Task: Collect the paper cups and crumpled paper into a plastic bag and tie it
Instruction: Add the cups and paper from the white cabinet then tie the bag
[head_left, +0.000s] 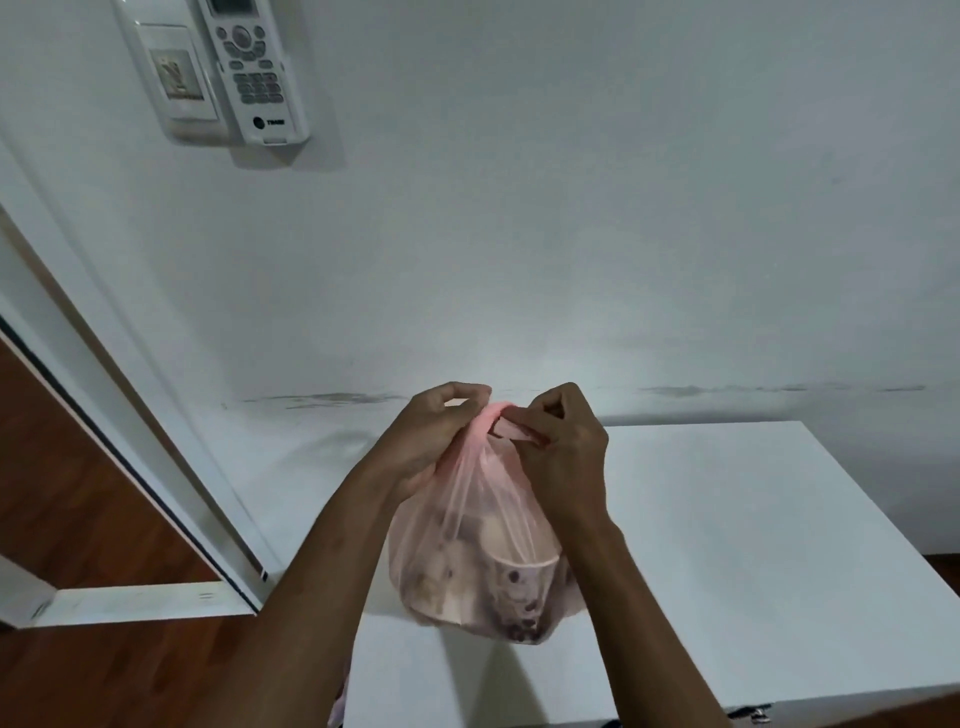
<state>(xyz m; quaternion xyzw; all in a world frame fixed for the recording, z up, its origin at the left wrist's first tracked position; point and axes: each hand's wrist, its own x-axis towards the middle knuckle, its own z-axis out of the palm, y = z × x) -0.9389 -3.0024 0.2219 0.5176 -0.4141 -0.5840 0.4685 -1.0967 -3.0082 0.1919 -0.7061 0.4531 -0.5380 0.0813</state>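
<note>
Already we have the spotted paper cups (522, 584) and crumpled paper inside the thin pink plastic bag (467, 561) on the white table (727, 545). Our left hand (431, 441) and right hand (558, 452) pinch its twisted handles; we judge the knot unfinished.

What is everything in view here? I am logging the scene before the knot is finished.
plastic bag: one, translucent pink, on the table's left part, top gathered
paper cup: one clear, white with dark dots, inside the bag; other contents unclear
table: one, white, against the wall
remote control: one, white, in a wall holder, upper left
wall switch: one, white, left of the remote
floor: brown wood, lower left
left hand: grips the bag's gathered top
right hand: pinches a bag handle
</note>
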